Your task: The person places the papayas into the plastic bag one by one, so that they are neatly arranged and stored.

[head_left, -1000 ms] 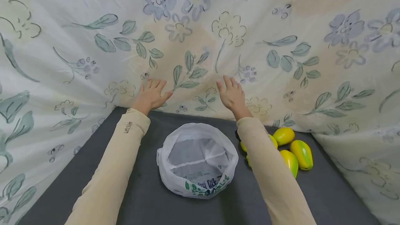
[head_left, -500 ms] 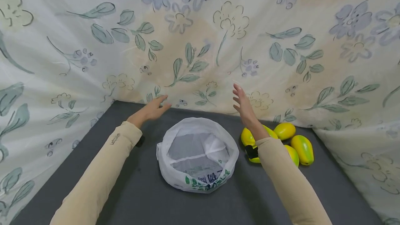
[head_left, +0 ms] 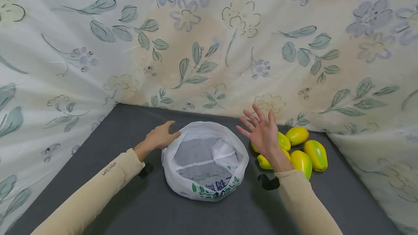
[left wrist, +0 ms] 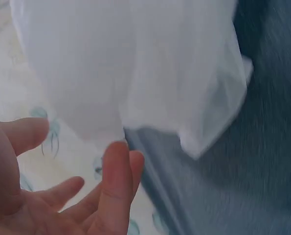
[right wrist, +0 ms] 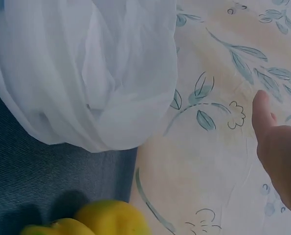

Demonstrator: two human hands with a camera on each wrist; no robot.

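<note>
A white plastic bag (head_left: pixel 169 177) with green leaf print and dark lettering stands with its mouth spread wide and its rim folded out. My left hand (head_left: pixel 160 137) is at the bag's left rim, thumb near the edge and fingers relaxed. In the left wrist view its fingers (left wrist: pixel 117 186) are loosely bent beside the white plastic (left wrist: pixel 130 63), holding nothing. My right hand (head_left: pixel 263 133) is raised right of the bag, palm showing and fingers spread. Several yellow-green mangoes (head_left: pixel 315 155) lie behind and right of it, some partly hidden by the hand and wrist.
The bag and fruit rest on a dark grey tabletop (head_left: pixel 209 220). A floral cloth (head_left: pixel 209 46) hangs behind and along both sides of it. Black wrist-worn devices (head_left: pixel 268 182) show under both forearms.
Both hands have come down and back from near the cloth. The left has reached the bag's left rim; the right has moved rightward and turned its palm into view.
</note>
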